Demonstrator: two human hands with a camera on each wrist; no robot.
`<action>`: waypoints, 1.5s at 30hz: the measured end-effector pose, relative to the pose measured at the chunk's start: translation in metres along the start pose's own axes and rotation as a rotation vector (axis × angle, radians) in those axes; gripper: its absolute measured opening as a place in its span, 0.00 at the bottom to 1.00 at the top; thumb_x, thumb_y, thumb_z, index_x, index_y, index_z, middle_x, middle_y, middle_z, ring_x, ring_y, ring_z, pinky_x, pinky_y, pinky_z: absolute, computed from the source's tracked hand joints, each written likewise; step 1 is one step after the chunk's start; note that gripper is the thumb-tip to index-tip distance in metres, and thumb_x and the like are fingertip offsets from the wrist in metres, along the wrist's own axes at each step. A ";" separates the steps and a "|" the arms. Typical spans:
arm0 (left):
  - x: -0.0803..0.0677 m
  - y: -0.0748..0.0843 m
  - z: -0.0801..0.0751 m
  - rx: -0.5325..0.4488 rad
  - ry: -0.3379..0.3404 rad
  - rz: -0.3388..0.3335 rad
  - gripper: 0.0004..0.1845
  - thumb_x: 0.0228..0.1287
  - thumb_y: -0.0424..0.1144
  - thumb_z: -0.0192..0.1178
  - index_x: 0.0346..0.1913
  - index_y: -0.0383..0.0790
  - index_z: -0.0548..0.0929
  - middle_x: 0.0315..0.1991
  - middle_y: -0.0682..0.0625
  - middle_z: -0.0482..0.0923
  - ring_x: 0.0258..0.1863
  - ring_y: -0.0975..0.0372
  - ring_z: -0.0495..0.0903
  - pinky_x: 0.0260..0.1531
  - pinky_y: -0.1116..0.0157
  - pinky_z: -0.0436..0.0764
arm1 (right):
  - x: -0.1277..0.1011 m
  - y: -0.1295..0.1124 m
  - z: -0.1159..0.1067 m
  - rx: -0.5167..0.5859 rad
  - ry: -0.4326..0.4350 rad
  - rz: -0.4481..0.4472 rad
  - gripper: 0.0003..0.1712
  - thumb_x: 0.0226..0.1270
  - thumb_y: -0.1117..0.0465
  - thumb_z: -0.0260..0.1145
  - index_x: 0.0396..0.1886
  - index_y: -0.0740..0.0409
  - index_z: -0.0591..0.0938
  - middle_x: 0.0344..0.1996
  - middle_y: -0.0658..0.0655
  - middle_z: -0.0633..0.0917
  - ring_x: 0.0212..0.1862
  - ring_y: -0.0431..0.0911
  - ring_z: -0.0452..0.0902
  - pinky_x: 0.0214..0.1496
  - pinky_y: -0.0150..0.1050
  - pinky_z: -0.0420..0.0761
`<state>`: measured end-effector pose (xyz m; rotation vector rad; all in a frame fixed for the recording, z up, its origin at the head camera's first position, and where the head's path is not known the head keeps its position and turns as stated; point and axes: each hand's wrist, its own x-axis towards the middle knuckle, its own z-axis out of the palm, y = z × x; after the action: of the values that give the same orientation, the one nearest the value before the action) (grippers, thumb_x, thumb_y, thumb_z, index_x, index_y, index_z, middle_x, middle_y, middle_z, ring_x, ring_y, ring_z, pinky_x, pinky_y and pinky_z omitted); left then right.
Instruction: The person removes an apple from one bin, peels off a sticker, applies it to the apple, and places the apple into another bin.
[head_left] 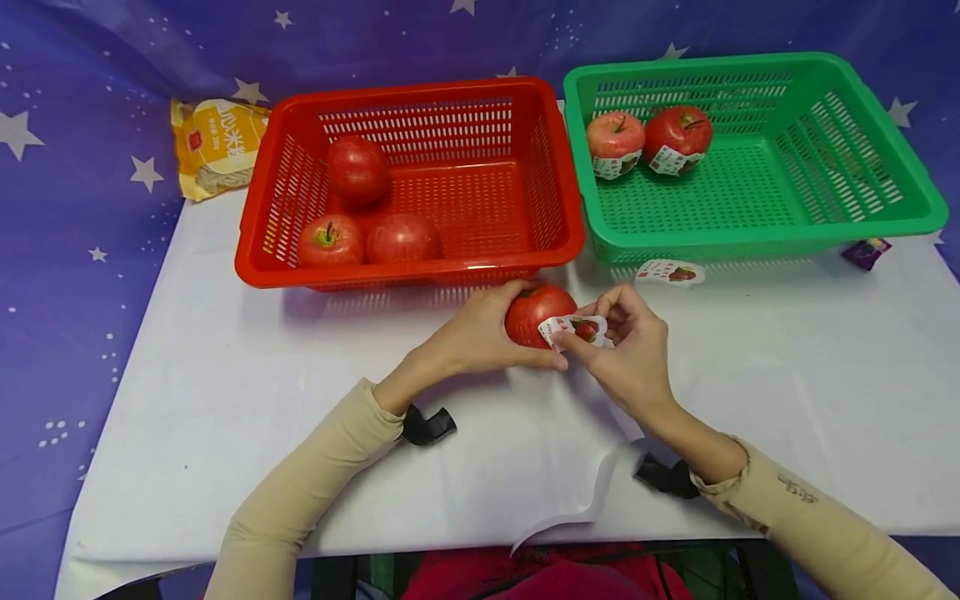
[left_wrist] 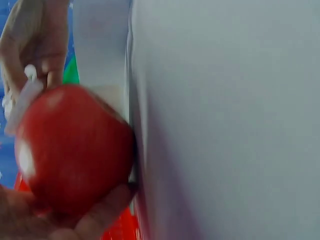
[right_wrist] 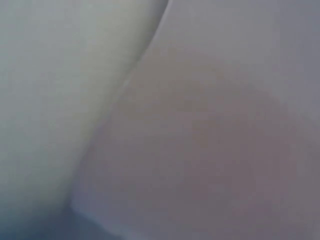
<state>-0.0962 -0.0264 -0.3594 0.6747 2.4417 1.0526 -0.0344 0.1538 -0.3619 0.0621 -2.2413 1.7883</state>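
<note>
In front of the red basket, my left hand point(head_left: 480, 337) grips a red apple point(head_left: 534, 307) from its left side, thumb along the near side. My right hand point(head_left: 633, 367) pinches a white printed label point(head_left: 581, 330) with a red fruit picture against the apple's right side. From the left wrist, the apple point(left_wrist: 75, 150) fills the lower left, cupped by the left fingers point(left_wrist: 107, 212), with the label's pale edge point(left_wrist: 22, 107) beside it. A long white paper strip point(head_left: 600, 492) trails below the right hand to the table's front edge. Only blurred pale surfaces show in the right wrist view.
The red basket point(head_left: 551, 250) holds three apples. The green basket point(head_left: 765, 237) beside it has two labelled apples point(head_left: 678, 142). Another label point(head_left: 670, 272) lies at its front, a small purple packet point(head_left: 866, 252) at its right. A yellow bag point(head_left: 217, 146) stands back left.
</note>
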 end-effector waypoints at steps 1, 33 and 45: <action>0.000 0.002 0.002 0.003 0.017 -0.014 0.48 0.40 0.65 0.72 0.65 0.48 0.69 0.57 0.55 0.76 0.54 0.60 0.74 0.55 0.59 0.75 | 0.000 0.000 0.000 -0.013 -0.002 -0.031 0.23 0.39 0.80 0.74 0.24 0.69 0.66 0.24 0.45 0.84 0.28 0.34 0.80 0.29 0.24 0.75; 0.000 0.000 0.004 -0.424 -0.142 0.030 0.44 0.50 0.38 0.72 0.70 0.35 0.64 0.66 0.45 0.70 0.62 0.58 0.71 0.60 0.64 0.74 | 0.011 0.016 -0.015 -0.147 -0.339 0.048 0.22 0.74 0.58 0.54 0.65 0.54 0.74 0.61 0.53 0.78 0.57 0.39 0.74 0.54 0.27 0.73; 0.002 -0.001 0.004 -0.712 -0.195 0.124 0.39 0.53 0.25 0.65 0.70 0.33 0.63 0.65 0.40 0.68 0.57 0.54 0.77 0.55 0.63 0.78 | 0.012 0.023 -0.021 0.216 -0.252 0.025 0.26 0.77 0.55 0.49 0.59 0.73 0.75 0.46 0.41 0.84 0.48 0.36 0.78 0.47 0.25 0.78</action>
<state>-0.0958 -0.0232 -0.3634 0.6401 1.6959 1.6815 -0.0470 0.1807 -0.3763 0.3201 -2.2066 2.1344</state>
